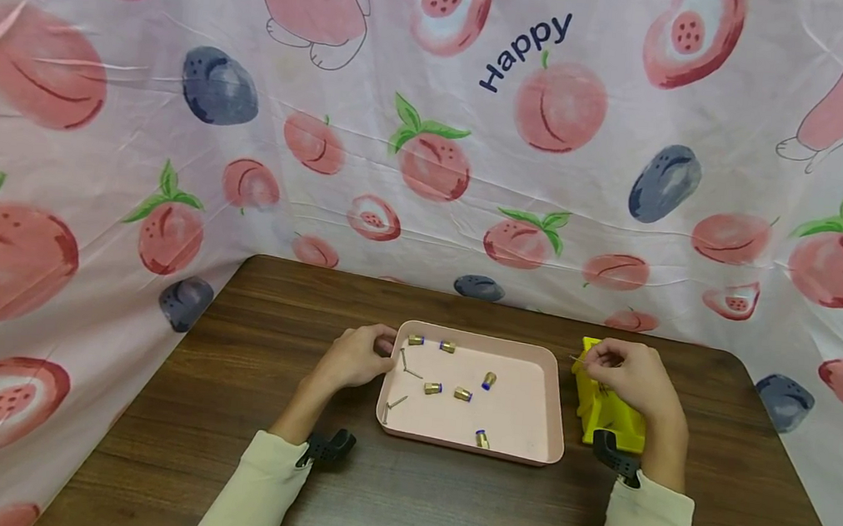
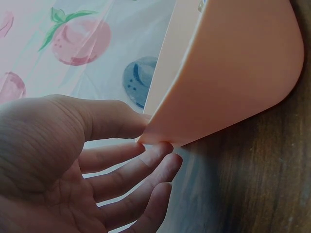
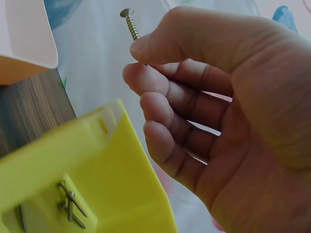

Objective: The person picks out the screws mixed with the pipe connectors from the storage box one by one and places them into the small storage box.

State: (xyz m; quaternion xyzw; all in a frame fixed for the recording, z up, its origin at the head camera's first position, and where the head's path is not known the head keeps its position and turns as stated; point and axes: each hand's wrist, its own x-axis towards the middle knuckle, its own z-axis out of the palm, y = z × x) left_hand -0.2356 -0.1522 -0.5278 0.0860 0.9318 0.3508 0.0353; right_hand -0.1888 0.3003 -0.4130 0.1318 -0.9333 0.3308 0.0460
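My left hand (image 1: 356, 358) holds the left rim of a pink tray (image 1: 521, 410), thumb at the edge and fingertips against the outer wall in the left wrist view. Between the thumb and fingers of my right hand (image 1: 630, 377) is a screw (image 3: 131, 23), pinched with its flat head pointing away. That hand is above a yellow bin (image 1: 614, 426), where several screws (image 3: 71, 204) lie in the right wrist view. Inside the tray are several brass fittings (image 1: 463, 394) with blue ends, scattered about, and several screws (image 1: 398, 400) along the left side.
Tray and bin both stand on a dark wooden table (image 1: 297, 311), the bin just right of the tray. A fruit-print cloth (image 1: 438, 239) hangs behind the table and along its sides. Each wrist wears a black strap mount (image 1: 328, 447).
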